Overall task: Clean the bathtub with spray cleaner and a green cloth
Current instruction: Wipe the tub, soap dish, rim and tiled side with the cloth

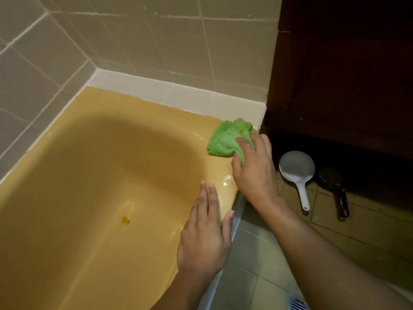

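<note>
Bathtub [93, 157]: mustard-yellow; fills the left and middle of the scene; its far-left corner sits against the tiled walls; the right rim is glossy with bright highlights.
Wall tiles [55, 52]: grey-beige with pale grout; on the left and far sides of the tub.
Ledge [156, 88]: white tile strip along the far rim, between tub and wall.
Mark [125, 221]: small, darker yellow spot on the tub floor; too small to tell what it is.
Left hand [203, 238]: laid flat on the near part of the right rim; fingers straight and close together, pointing far; thumb out over the rim's outer edge; holds nothing.
Green cloth [228, 137]: bright green, crumpled; lies on the far-right corner of the rim, just beside the white ledge; its near-right part is under the right hand.
Right hand [254, 168]: fingers curled over the cloth, a fold of it gripped between thumb and fingers.
Floor tiles [257, 276]: pale; right of the tub, near side.
Dipper [297, 166]: white, round bowl; on the floor right of the tub; handle points near.
Floor grate [298, 304]: slotted; cut off by the near edge.
Pan [335, 182]: dark, dimly lit; just right of the dipper.
Cabinet [346, 74]: dark wood; far right.
</note>
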`<act>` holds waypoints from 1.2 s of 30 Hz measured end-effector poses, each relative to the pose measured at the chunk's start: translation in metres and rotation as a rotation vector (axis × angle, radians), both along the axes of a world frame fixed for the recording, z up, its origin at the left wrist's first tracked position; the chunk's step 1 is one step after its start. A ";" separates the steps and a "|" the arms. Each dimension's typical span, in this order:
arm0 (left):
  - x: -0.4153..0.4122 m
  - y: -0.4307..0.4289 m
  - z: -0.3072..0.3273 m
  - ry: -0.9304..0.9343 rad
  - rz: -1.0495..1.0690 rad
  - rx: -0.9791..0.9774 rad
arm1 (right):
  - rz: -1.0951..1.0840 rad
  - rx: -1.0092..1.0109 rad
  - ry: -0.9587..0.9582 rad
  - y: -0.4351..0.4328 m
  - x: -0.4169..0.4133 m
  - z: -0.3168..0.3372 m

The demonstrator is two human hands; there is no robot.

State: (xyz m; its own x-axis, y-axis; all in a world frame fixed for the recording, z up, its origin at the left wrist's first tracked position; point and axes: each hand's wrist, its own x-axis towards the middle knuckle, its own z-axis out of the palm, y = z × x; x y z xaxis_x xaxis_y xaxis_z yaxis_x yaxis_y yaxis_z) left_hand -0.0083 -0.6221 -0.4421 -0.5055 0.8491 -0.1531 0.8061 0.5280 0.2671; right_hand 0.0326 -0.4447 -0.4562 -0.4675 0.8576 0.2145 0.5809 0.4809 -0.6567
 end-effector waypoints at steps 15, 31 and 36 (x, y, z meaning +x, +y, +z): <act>-0.035 0.027 -0.009 -0.183 -0.236 0.165 | -0.523 -0.779 0.333 -0.076 0.176 -0.009; -0.033 0.074 -0.008 -0.026 -0.347 0.127 | -0.477 -0.828 0.626 -0.089 0.091 -0.048; -0.036 0.069 -0.013 -0.048 -0.313 0.167 | -0.366 -0.848 0.688 -0.081 0.060 -0.060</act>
